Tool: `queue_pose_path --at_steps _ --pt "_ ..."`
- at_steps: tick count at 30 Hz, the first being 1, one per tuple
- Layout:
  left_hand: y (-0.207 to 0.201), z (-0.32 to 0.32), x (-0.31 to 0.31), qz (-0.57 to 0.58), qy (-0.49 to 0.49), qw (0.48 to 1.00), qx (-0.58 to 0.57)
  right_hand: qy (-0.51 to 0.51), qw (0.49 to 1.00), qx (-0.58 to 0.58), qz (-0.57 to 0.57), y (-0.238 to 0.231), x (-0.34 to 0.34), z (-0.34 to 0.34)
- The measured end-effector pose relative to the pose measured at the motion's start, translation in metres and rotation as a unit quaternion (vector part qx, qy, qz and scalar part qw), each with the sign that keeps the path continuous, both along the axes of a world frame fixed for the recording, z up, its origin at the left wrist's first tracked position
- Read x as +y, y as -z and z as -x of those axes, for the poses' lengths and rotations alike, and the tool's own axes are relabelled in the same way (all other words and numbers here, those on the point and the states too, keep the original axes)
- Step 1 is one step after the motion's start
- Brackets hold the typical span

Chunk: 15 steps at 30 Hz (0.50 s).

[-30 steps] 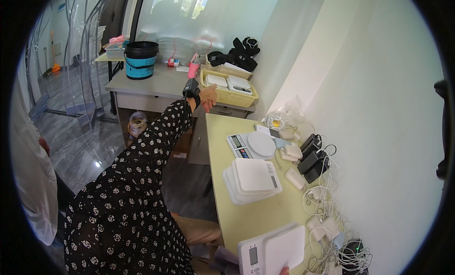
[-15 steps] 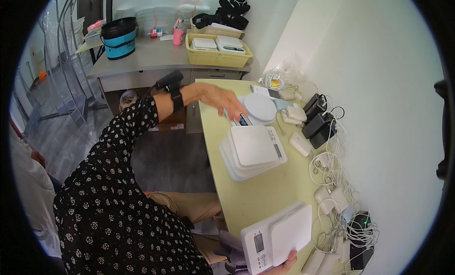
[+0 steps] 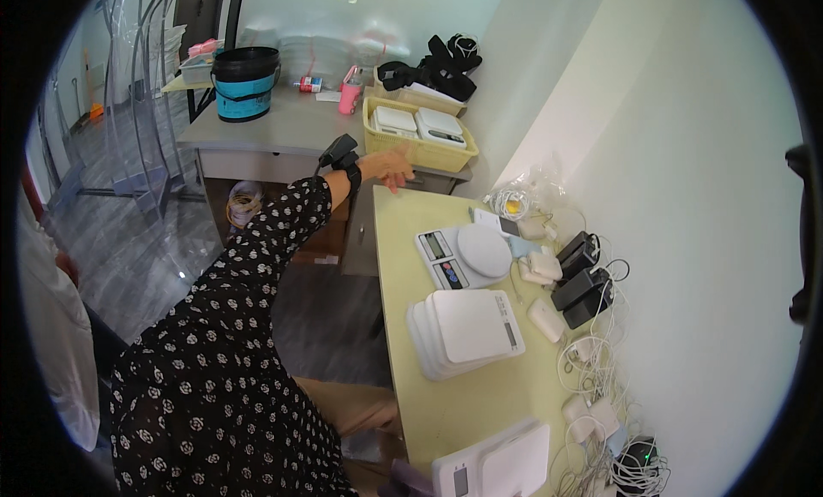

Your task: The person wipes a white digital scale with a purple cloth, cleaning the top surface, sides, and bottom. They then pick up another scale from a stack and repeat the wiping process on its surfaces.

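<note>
Head view: yellow-green table [image 3: 480, 411] runs down centre-right of frame, grey desk [image 3: 283, 133] across upper left. Left hand [image 3: 387, 164] sits upper centre, reached out on a dotted black sleeve, fingers loosely spread and clamped on nothing, touching or just short of the yellow basket [image 3: 418, 139] edge (cannot tell which). Right hand not in frame, so its state cannot be told. Stack of white scales [image 3: 467, 330] mid-frame, single scale with round plate [image 3: 467, 255] just above it, another white scale [image 3: 497, 464] at bottom edge. Black-and-blue bucket [image 3: 245, 84] upper left. Pink cup [image 3: 350, 94] beside basket, chargers and cables [image 3: 591, 351] along right wall
</note>
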<state>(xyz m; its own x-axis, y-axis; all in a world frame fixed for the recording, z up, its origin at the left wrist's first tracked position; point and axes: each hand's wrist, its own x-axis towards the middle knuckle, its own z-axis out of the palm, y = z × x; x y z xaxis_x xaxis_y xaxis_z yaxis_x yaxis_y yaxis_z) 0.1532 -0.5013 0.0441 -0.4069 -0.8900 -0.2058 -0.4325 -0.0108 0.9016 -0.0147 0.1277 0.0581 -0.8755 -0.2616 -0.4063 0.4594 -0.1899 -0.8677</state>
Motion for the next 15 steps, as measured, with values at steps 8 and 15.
queue_pose_path --at_steps 8,15 --pt "0.012 -0.010 -0.050 -0.009 -0.093 0.996 -0.015 0.015 1.000 -0.001 0.006 0.007 -0.001 0.004" --pt "0.002 0.023 0.061 0.136 0.089 0.984 0.074 0.021 0.999 0.037 -0.005 0.021 0.000 0.010"
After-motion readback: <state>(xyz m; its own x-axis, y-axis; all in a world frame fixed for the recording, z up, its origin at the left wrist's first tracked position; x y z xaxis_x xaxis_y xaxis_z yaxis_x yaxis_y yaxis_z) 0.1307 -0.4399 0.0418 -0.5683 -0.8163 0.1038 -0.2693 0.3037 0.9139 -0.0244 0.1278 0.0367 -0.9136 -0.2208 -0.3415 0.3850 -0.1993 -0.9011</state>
